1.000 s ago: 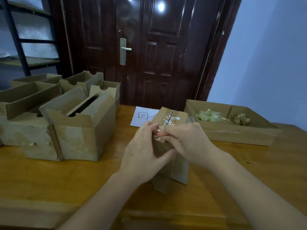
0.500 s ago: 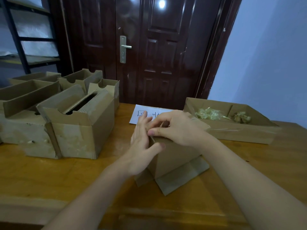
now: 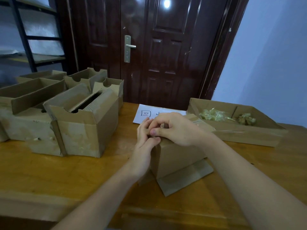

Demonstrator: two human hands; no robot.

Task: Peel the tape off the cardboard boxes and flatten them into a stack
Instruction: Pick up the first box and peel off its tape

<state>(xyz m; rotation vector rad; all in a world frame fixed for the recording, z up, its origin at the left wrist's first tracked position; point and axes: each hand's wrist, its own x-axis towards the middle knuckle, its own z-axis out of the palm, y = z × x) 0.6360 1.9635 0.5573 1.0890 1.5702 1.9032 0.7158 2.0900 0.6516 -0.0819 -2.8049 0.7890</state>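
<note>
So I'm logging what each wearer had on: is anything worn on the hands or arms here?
Nothing shows. The left hand and right hand are bare: no gloves, rings, watch or bands in view. Both forearms are uncovered right to the frame's lower edge, so no sleeve is visible.

A white sheet of paper (image 3: pixel 150 113) lies flat on the far part of the wooden table (image 3: pixel 49 171), in front of the door. Handwritten on it in dark ink is a small square with a mark inside, like a boxed character. Right of it a few more strokes begin, too hidden to read. Nothing else carries legible writing.
</note>
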